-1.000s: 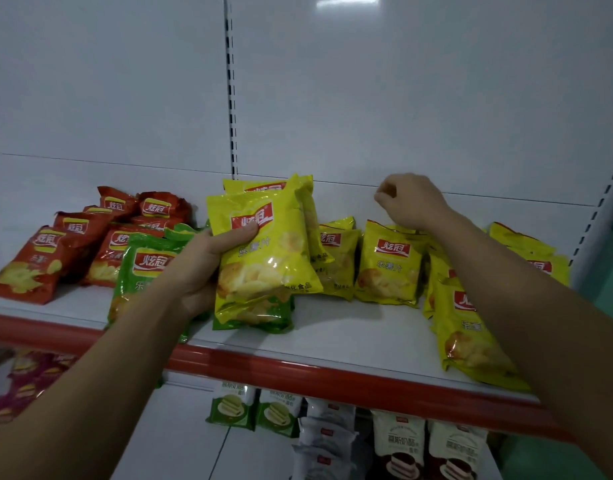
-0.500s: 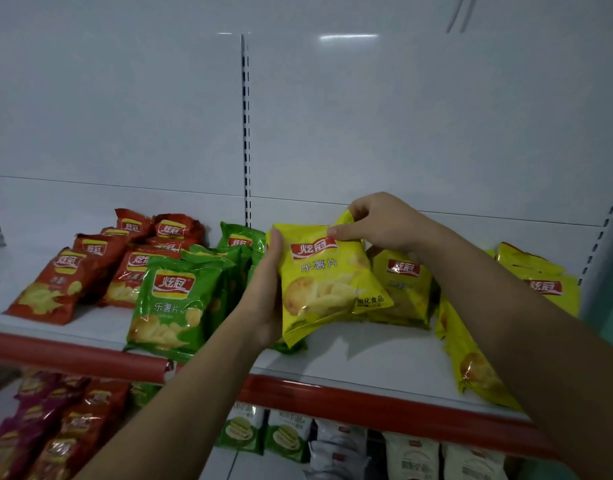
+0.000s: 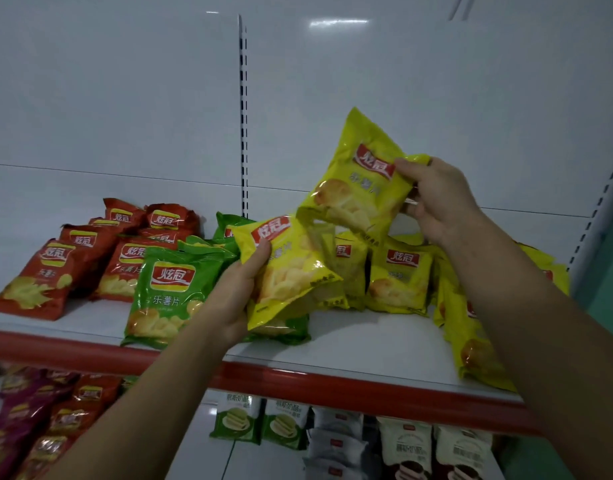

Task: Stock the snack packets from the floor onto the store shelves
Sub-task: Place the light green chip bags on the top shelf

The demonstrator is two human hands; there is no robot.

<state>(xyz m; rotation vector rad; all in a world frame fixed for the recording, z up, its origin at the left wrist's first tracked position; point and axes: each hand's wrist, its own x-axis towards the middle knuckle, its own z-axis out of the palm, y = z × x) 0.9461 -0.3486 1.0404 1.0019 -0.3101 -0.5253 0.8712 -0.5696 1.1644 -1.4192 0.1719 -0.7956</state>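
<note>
A: While both hands are up at the shelves, what fills most of the view?

B: A white back panel [image 3: 125,98], with a slotted upright [image 3: 242,116] running down it. Below that comes the shelf [image 3: 384,344], white on top with a red front edge.

A: And what is on it?

B: Red packets [image 3: 38,278] are piled at the left. A green packet [image 3: 166,289] lies at the front beside them, with more green behind it. Yellow packets [image 3: 398,278] stand and lean across the middle and right. Under the shelf, a lower level holds purple and red packets [image 3: 28,427] at the left and green-and-white packets [image 3: 235,420] in the middle.

A: The hands?

B: The left hand [image 3: 232,296] grips the lower yellow packet [image 3: 291,271] just over the shelf, thumb on its face and fingers behind. A green edge shows beneath it, low against the shelf. The right hand [image 3: 436,202] pinches the top corner of the raised yellow packet [image 3: 360,188], holding it tilted in the air above the standing yellow ones. Its bottom edge overlaps the top of the left hand's packet. Whether the two touch, I cannot tell.
</note>
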